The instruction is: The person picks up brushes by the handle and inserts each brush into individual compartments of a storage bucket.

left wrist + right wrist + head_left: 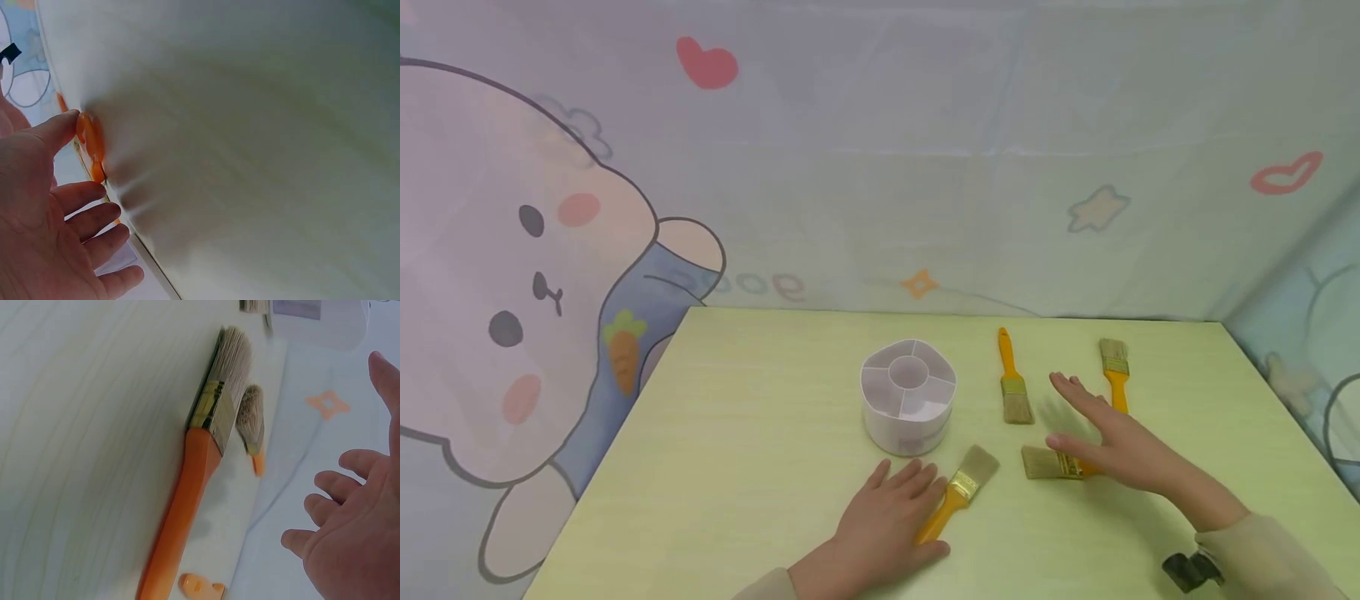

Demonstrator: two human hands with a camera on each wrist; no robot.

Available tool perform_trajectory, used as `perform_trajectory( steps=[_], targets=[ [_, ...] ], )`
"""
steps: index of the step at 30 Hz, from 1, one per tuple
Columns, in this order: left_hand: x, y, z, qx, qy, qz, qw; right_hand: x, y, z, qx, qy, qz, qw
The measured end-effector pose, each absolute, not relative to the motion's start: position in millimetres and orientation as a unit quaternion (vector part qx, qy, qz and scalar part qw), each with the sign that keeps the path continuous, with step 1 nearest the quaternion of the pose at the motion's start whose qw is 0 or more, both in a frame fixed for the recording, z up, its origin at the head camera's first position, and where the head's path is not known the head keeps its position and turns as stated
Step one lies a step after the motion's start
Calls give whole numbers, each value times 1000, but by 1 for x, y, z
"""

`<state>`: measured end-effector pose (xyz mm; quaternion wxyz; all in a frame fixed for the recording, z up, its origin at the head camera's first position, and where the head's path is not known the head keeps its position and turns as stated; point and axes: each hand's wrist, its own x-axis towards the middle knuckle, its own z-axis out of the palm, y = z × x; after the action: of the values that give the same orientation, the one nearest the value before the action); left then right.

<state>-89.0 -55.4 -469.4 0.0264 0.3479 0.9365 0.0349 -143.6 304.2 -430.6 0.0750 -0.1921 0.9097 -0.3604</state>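
Left hand [880, 525] flat, fingers straight, resting on nearest brush [958, 492] handle by white holder [908, 396]. Right hand [1112, 446] open above brush [1056, 463] on counter [737, 467]. I'd pinch handle mid-length, lift level.

The head camera is looking forward and down over the table [760, 433] from the near edge, taking in both hands, the brushes and the backdrop. The left wrist camera is sitting very close behind the left hand [44, 206], facing along the tabletop. The right wrist camera is hovering close over one brush [200, 487], which the head view is also showing.
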Motion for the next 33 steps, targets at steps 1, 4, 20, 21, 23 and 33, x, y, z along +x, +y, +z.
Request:
perform_trajectory(
  steps=[1, 4, 20, 21, 23, 33],
  targets=[
    [-89, -55, -470, 348, 936, 32, 24, -145, 302, -431, -194, 909, -360, 75],
    [-89, -55, -471, 355, 934, 32, 14, -147, 298, -431, -191, 912, -354, 78],
    [-101, -54, -469, 421, 905, 56, -8, -151, 283, -430, -193, 917, -339, 81],
    [-101, -54, -470, 419, 906, 62, -2, -152, 282, -430, -193, 917, -340, 82],
    [-103, -54, -470, 414, 907, 75, 11, -152, 281, -430, -193, 916, -342, 84],
    [-106, -51, -473, 416, 904, 97, 0, -155, 280, -434, -180, 918, -341, 89]
  ],
)
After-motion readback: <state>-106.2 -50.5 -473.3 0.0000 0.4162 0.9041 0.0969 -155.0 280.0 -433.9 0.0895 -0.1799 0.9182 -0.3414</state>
